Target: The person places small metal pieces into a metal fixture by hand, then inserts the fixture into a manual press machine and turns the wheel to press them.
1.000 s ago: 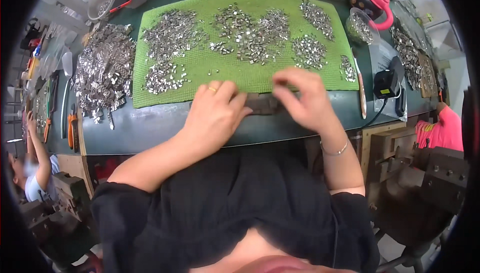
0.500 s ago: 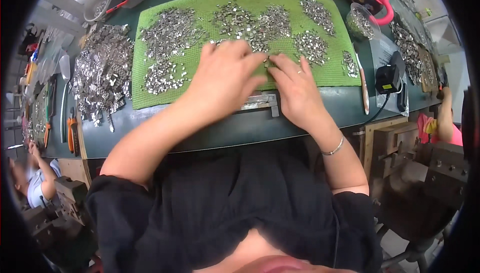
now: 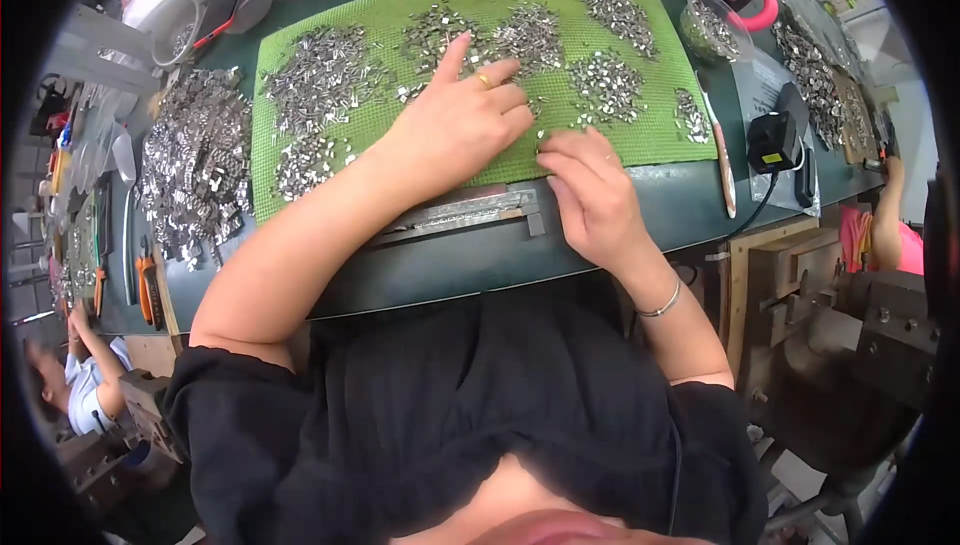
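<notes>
My left hand [image 3: 462, 117] is over the green textured mat [image 3: 490, 165], palm down, with a gold ring. Its little finger points away from me while the other fingers curl; thumb and anything pinched are hidden. Just to its right, my right hand [image 3: 598, 193] has bent fingers drawn together, with a tiny shiny metal piece [image 3: 541, 134] at their tips. A long, narrow metal fixture [image 3: 460, 215], with a row of small pieces along it, lies below the hands at the mat's near edge. Loose metal bits [image 3: 605, 87] form several piles on the mat.
A big heap of metal strips [image 3: 195, 160] lies left of the mat, near orange-handled pliers [image 3: 150, 280]. At right are a slim tool [image 3: 722, 160], a black adapter [image 3: 772, 143] and a clear cup [image 3: 712, 27] of parts. Other people sit at both sides.
My left hand has curled its fingers and drawn away from my right fingertips, its little finger now raised. My right hand's fingers have bent inward. More of the metal fixture shows.
</notes>
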Motion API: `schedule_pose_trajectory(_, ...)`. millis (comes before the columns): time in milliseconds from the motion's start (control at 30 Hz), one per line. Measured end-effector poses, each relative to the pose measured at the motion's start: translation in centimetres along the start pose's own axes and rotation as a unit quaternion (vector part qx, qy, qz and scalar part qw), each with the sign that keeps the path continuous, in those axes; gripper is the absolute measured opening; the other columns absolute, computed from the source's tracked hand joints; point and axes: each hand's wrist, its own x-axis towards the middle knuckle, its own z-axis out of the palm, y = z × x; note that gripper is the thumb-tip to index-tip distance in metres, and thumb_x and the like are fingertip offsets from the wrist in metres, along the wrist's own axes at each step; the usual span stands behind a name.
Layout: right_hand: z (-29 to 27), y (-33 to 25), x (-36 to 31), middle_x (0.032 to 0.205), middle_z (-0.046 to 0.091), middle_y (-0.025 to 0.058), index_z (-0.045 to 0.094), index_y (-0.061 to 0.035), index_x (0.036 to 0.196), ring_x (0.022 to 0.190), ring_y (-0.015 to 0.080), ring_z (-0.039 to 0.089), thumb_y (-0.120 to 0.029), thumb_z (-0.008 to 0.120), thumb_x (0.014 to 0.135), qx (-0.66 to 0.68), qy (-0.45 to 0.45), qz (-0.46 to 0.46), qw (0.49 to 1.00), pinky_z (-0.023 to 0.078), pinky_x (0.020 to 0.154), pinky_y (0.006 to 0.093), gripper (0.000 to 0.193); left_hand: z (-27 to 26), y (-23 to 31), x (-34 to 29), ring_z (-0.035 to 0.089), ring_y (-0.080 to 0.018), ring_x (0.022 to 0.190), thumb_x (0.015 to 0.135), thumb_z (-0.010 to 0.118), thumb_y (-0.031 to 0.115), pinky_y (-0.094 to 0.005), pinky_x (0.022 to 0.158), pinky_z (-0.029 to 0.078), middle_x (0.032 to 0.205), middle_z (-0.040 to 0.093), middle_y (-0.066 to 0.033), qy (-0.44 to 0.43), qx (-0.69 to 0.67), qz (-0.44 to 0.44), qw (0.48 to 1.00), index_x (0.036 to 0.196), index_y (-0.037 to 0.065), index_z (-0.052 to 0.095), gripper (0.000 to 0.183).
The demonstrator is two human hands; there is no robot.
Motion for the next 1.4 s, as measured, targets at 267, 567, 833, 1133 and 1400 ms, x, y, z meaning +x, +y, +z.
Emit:
schedule_pose_trajectory(267, 0.3, 0.2, 1.8, 0.083, 0.057, 0.0059, 0.067, -0.0054, 0.085, 0.08, 0.026, 0.056, -0.004, 0.073, 0.077, -0.1, 0.025, 0.021, 0.994, 0.037, 0.077, 0.0388, 0.01, -1.1, 0.2, -1.1, 0.061, -0.0206, 0.096, 0.078, 0.062, 0.014, -0.0566, 0.108, 0.038, 0.085, 0.059, -0.0029, 0.027, -0.01, 0.05, 0.998, 0.082, 0.01, 0.062, 0.006)
schedule_pose_trajectory(567, 0.1, 1.2, 3.4, 0.075, 0.059, 0.0046, 0.066, -0.0085, 0.073, 0.08, 0.0255, 0.06, -0.009, 0.071, 0.078, -0.109, -0.057, 0.041, 0.992, 0.035, 0.077, 0.0415, 0.008, -0.1, 0.3, -2.8, 0.059, -0.0264, 0.088, 0.079, 0.068, 0.008, -0.0391, 0.082, 0.044, 0.086, 0.06, -0.006, 0.026, -0.162, -0.051, 0.985, 0.09, 0.007, 0.067, 0.012)
schedule_pose_trajectory(833, -0.4, -0.8, 3.5, 0.08, 0.057, 0.011, 0.059, -0.0031, 0.077, 0.075, 0.0312, 0.059, -0.003, 0.067, 0.079, -0.013, -0.013, -0.012, 1.0, 0.04, 0.067, 0.0408, 0.008, -1.1, 0.2, -3.0, 0.064, -0.0269, 0.075, 0.079, 0.073, 0.012, -0.0375, 0.077, 0.044, 0.077, 0.067, -0.006, 0.056, -0.209, -0.115, 0.97, 0.091, 0.009, 0.07, 0.012)
schedule_pose_trajectory(1133, 0.8, -2.6, 2.3, 0.086, 0.057, 0.0113, 0.059, -0.0008, 0.08, 0.077, 0.031, 0.058, 0.001, 0.066, 0.078, 0.161, -0.06, 0.012, 0.985, 0.045, 0.068, 0.0397, 0.007, -4.6, 3.0, -5.3, 0.062, -0.033, 0.084, 0.085, 0.065, 0.0, -0.0406, 0.079, 0.046, 0.086, 0.065, -0.0115, 0.01, -0.22, -0.22, 0.95, 0.092, 0.004, 0.064, 0.008)
schedule_pose_trajectory(1400, 1.0, -2.8, 2.0, 0.084, 0.057, 0.0073, 0.059, -0.0044, 0.078, 0.076, 0.0258, 0.057, -0.005, 0.064, 0.077, 0.002, -0.049, -0.09, 0.995, 0.044, 0.069, 0.0369, 0.005, -4.8, 6.1, -5.9, 0.063, -0.0357, 0.082, 0.083, 0.067, 0.002, -0.0431, 0.073, 0.048, 0.082, 0.065, -0.0143, 0.013, -0.364, -0.336, 0.868, 0.086, -0.001, 0.063, 0.006)
